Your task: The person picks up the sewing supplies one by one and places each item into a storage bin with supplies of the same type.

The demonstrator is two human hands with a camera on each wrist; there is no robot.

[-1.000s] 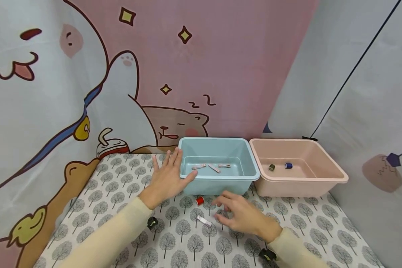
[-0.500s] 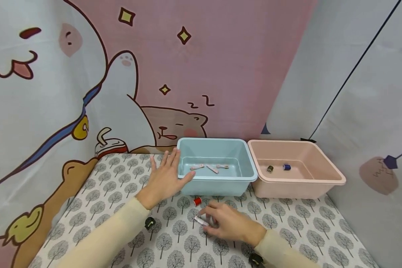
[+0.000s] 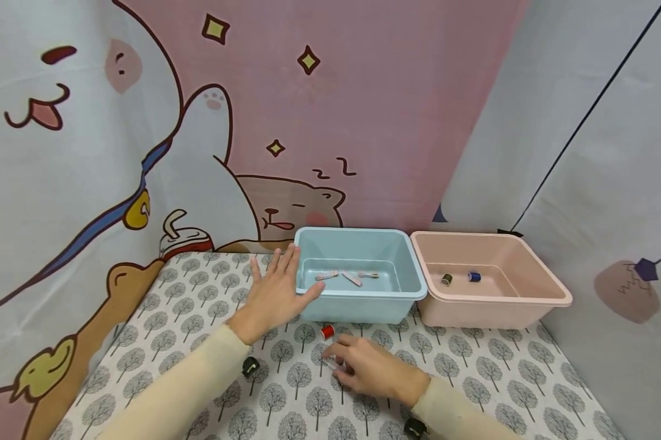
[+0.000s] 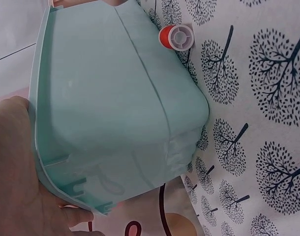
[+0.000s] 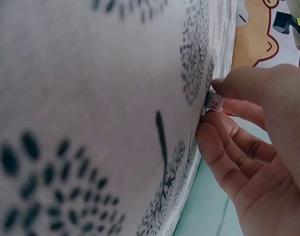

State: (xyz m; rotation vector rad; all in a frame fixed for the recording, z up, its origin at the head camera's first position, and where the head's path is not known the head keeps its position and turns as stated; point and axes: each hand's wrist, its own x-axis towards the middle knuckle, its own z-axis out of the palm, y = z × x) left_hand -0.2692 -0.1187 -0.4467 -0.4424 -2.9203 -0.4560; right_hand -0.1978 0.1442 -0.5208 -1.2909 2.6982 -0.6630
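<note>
My left hand lies spread along the left rim of a light blue bin, its fingers straight and its thumb over the front edge. In front of the bin my right hand is low over the cloth. Its thumb and fingers pinch a small pale thread skein, whose white band shows a red 2. Most of the skein is hidden by the fingers. Just beyond that hand, a red thread spool lies on the cloth near the bin's front wall. Several pinkish skeins lie inside the blue bin.
A pink bin stands right against the blue one. Inside it are a green spool and a blue spool. A tree-print cloth covers the table, with a cartoon curtain behind.
My right hand has come down and left onto the pale skein, and its fingers have drawn together around it. The left hand has stayed at the blue bin's rim.
</note>
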